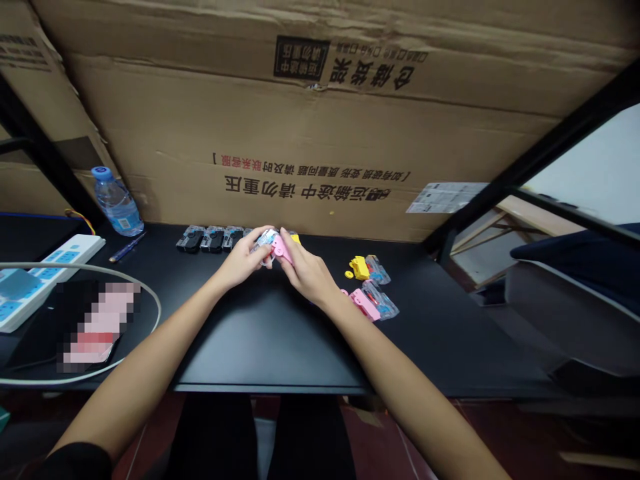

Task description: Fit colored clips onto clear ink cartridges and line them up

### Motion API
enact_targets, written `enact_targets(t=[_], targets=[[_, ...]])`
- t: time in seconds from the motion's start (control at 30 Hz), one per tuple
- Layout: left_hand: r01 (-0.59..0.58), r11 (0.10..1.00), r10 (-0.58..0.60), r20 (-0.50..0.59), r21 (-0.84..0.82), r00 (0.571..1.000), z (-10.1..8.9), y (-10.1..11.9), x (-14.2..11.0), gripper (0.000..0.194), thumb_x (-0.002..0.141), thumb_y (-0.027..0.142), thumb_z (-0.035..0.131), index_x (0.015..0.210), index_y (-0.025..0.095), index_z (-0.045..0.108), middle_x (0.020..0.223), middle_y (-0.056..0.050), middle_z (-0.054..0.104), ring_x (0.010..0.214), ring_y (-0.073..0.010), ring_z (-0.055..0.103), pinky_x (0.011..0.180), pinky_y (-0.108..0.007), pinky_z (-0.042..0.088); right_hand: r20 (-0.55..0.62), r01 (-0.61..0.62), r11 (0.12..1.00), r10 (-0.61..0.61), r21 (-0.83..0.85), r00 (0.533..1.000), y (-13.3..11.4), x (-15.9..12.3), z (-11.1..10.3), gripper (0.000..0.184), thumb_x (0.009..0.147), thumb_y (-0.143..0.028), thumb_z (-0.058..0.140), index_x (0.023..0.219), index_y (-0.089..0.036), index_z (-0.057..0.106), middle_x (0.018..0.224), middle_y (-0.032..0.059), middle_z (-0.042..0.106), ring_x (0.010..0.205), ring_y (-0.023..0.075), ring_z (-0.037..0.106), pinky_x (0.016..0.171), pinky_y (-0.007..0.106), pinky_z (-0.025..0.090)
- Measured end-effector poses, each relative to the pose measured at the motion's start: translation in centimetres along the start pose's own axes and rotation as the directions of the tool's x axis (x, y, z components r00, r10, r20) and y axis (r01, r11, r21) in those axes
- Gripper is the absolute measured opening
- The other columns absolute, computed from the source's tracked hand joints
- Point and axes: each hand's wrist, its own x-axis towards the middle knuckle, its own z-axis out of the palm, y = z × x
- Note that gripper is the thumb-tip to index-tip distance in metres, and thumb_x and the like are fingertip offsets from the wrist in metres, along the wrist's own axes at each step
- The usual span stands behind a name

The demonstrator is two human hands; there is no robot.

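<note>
In front of me, a small pink plastic part point(283, 250) is held between my two hands, against a clear piece with blue in it point(268, 238). My left hand point(240, 263) is closed round the clear side. My right hand point(311, 272) has its fingers wrapped on the pink side. What these parts form is too small to make out. Behind my hands, a row of several black and clear plastic units point(191, 239) stands partly hidden. Right of my right hand lie a yellow part point(359, 268), a yellow disc point(349, 274), a pink part point(365, 304) and clear shells point(386, 308).
A water bottle point(118, 203) and a pen point(127, 247) are at the back left. Nearer are a white power strip point(64, 261), a looped cable point(159, 307) and a pixelated phone-like object point(103, 323). Printed cardboard point(300, 133) walls the back of the black table point(270, 353).
</note>
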Motion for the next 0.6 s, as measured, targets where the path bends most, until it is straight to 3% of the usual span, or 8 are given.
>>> enact_targets(t=[0.2, 0.3, 0.37, 0.43, 0.53, 0.6], targets=[[0.105, 0.988, -0.109, -0.028, -0.115, 0.994, 0.1, 0.1, 0.2, 0.080, 0.088, 0.053, 0.073, 0.154, 0.013, 0.049, 0.067, -0.001, 0.069, 0.045, -0.0097, 0.045, 0.046, -0.023, 0.028, -0.084, -0.051, 0.982, 0.067, 0.180, 0.994, 0.1, -0.1, 0.3, 0.057, 0.109, -0.042, 0.051, 0.162, -0.024, 0.052, 0.152, 0.0148, 0.067, 0.133, 0.0363, 0.070, 0.114, 0.054, 0.058], [0.171, 0.967, -0.162, 0.066, -0.188, 0.985, -0.3, 0.4, 0.3, 0.085, 0.093, 0.068, 0.058, 0.158, 0.014, 0.046, 0.077, -0.006, 0.075, 0.050, -0.0137, 0.054, 0.048, -0.024, 0.031, -0.059, -0.140, 0.916, 0.174, 0.377, 0.983, 0.4, 0.2, 0.4, 0.050, 0.104, -0.045, 0.058, 0.148, -0.022, 0.067, 0.121, 0.0124, 0.080, 0.099, 0.0306, 0.079, 0.097, 0.050, 0.064], [0.149, 0.982, -0.138, 0.094, -0.118, 0.986, -0.6, 0.6, 0.2, 0.082, 0.096, 0.077, 0.047, 0.147, 0.014, 0.059, 0.076, -0.006, 0.073, 0.054, -0.0150, 0.055, 0.051, -0.025, 0.032, 0.005, -0.245, 0.796, 0.291, 0.553, 0.957, 0.4, 0.5, 0.3, 0.045, 0.101, -0.050, 0.061, 0.133, -0.021, 0.075, 0.085, 0.0048, 0.077, 0.064, 0.0215, 0.070, 0.071, 0.040, 0.065], [0.032, 0.998, -0.033, 0.025, 0.060, 0.999, -0.8, 0.7, 0.2, 0.075, 0.099, 0.079, 0.043, 0.122, 0.015, 0.073, 0.071, -0.004, 0.066, 0.059, -0.0152, 0.053, 0.055, -0.027, 0.035, 0.123, -0.341, 0.600, 0.373, 0.724, 0.920, 0.2, 0.7, 0.0, 0.040, 0.098, -0.053, 0.062, 0.113, -0.019, 0.079, 0.059, -0.0035, 0.060, 0.044, 0.0142, 0.050, 0.053, 0.032, 0.057], [-0.166, 0.925, 0.206, -0.084, 0.342, 0.975, -0.5, 0.9, 0.0, 0.060, 0.102, 0.072, 0.053, 0.097, 0.017, 0.076, 0.078, -0.003, 0.064, 0.073, -0.0174, 0.055, 0.068, -0.029, 0.042, 0.294, -0.419, 0.289, 0.389, 0.861, 0.873, -0.4, 1.0, -0.5, 0.035, 0.094, -0.052, 0.066, 0.085, -0.019, 0.071, 0.046, -0.0091, 0.042, 0.038, 0.0096, 0.031, 0.046, 0.028, 0.051], [-0.217, 0.882, 0.277, -0.086, 0.419, 0.957, -0.1, 0.8, -0.2, 0.050, 0.100, 0.067, 0.061, 0.094, 0.019, 0.074, 0.084, -0.003, 0.064, 0.078, -0.0177, 0.055, 0.072, -0.030, 0.043, 0.371, -0.443, 0.127, 0.374, 0.887, 0.850, -0.7, 1.0, -0.7, 0.032, 0.092, -0.049, 0.068, 0.077, -0.021, 0.062, 0.044, -0.0104, 0.039, 0.037, 0.0083, 0.025, 0.045, 0.027, 0.051]])
